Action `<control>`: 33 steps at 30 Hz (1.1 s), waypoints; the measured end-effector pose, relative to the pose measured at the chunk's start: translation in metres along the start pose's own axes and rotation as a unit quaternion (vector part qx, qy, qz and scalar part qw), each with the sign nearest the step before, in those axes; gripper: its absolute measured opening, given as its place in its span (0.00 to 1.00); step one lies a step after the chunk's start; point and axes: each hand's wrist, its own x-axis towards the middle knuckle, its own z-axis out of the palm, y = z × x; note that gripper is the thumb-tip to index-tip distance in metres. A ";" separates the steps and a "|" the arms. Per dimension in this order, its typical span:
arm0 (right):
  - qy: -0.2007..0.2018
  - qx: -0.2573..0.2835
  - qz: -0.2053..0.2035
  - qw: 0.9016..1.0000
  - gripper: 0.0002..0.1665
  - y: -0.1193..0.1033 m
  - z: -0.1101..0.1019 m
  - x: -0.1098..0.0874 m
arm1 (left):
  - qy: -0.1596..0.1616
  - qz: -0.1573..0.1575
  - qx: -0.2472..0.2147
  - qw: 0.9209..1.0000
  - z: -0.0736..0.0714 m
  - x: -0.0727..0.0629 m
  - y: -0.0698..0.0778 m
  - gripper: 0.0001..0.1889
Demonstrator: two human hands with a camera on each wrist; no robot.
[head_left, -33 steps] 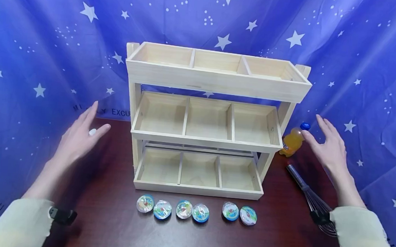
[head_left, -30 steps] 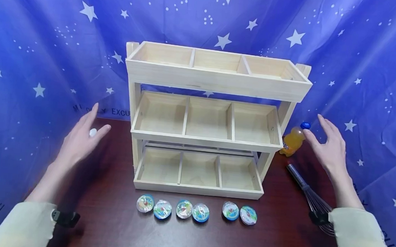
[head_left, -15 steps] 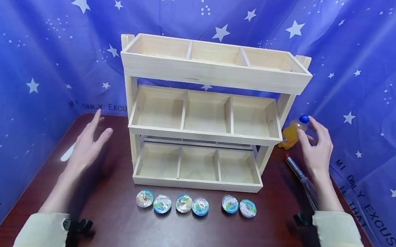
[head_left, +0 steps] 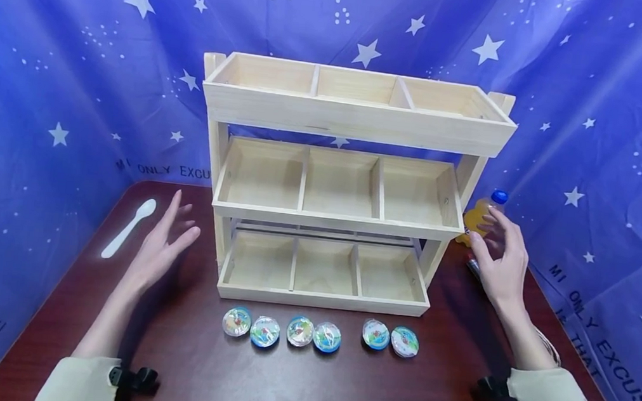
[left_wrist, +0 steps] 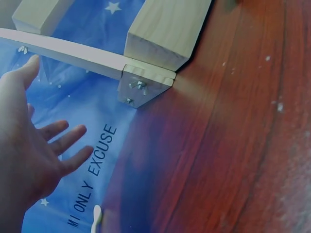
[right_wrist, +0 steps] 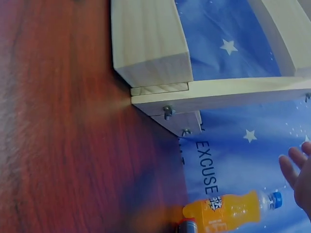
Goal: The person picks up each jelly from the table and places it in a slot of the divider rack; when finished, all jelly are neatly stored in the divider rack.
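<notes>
My left hand (head_left: 155, 256) hovers left of the three-tier wooden rack (head_left: 357, 119), fingers spread and holding nothing. A white spoon (head_left: 129, 228) lies on the table just beyond it; in the left wrist view its tip shows at the bottom. On the rack's other side, my right hand (head_left: 504, 270) holds nothing, its fingers loosely bent. In the head view it overlaps an orange drink bottle (head_left: 471, 221) with a blue cap; the right wrist view shows the fingers apart from the bottle (right_wrist: 238, 211). A whisk (head_left: 548, 345) is mostly hidden behind the right hand and forearm.
Several small sealed cups (head_left: 237, 322) with printed lids lie in a row before the rack on the dark red-brown table (head_left: 293, 389). Each rack tier has three compartments with nothing in them. A blue star-patterned curtain (head_left: 79, 77) surrounds the table's back and sides.
Both hands have moved inward toward the rack, the left rightward and the right leftward. The spoon, earlier mostly covered by the left hand, now shows fully; the whisk is more covered. The view has shifted slightly.
</notes>
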 end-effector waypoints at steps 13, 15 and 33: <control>-0.007 0.197 -0.046 0.979 0.25 0.022 0.000 -0.020 | -0.045 0.018 -0.036 0.998 0.013 -0.003 -0.002 0.38; -0.023 0.220 -0.052 0.974 0.25 0.022 0.001 -0.024 | -0.056 0.014 -0.038 0.998 0.013 -0.003 -0.003 0.38; -0.347 0.164 -0.003 0.924 0.28 0.000 -0.003 -0.055 | -0.168 -0.029 0.005 0.985 0.025 -0.004 -0.013 0.46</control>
